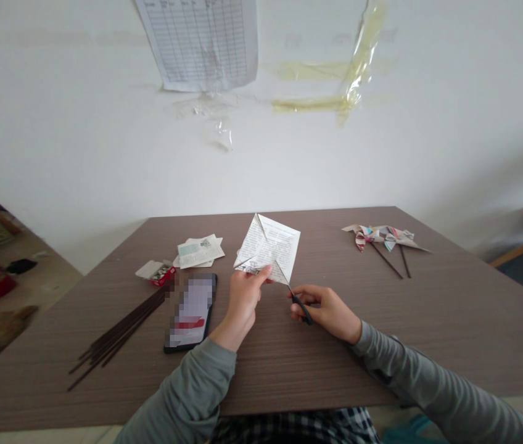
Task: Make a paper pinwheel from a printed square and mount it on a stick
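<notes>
My left hand (244,302) pinches the lower edge of a square sheet of printed paper (274,242), thumb on top, and holds it up above the table. Slits run inward from several of the sheet's corners. In my right hand (324,308) is a pair of scissors (302,309) with dark handles. Its blades meet the paper at the bottom corner, where a slit shows. Part of the scissors is hidden by my fingers.
A phone (190,311) lies left of my left hand, beside a bundle of thin dark sticks (118,333). Behind are a small open red-and-white box (157,272) and stacked paper pieces (200,251). Paper pinwheels (393,237) on sticks lie at right. A wall (261,166) borders the table (428,333).
</notes>
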A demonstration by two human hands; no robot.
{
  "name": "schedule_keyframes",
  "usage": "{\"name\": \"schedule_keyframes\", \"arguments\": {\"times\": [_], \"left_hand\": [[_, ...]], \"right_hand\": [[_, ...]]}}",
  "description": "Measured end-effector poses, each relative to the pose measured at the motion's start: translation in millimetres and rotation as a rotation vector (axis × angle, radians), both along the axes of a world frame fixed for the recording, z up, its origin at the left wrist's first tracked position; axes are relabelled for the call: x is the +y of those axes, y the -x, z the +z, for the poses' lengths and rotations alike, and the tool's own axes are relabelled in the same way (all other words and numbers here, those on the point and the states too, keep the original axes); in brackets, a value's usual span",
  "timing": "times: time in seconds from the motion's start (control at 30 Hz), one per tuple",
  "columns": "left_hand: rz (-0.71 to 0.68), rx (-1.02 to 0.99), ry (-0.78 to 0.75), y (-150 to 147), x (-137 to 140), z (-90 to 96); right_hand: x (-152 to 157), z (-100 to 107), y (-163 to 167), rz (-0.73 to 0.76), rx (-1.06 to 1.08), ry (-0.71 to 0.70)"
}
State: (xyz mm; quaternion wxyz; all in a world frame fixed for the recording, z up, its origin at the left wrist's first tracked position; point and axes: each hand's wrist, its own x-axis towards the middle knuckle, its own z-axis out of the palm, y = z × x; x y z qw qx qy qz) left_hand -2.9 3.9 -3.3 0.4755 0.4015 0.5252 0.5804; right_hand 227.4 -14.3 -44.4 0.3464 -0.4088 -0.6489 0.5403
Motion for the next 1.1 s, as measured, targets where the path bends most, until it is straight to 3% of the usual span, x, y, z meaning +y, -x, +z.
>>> {"name": "schedule_keyframes", "arguments": {"times": [0.43, 1.1], "left_hand": [[-0.009, -0.029, 0.033, -3, -2, 7.2], [-0.027, -0.174, -0.019, -11, -5, -2.8]], "right_hand": [[-1, 3, 1, -0.016, 0.007, 0.008], [-4, 4, 6, -0.091, 0.004, -0.019]]}}
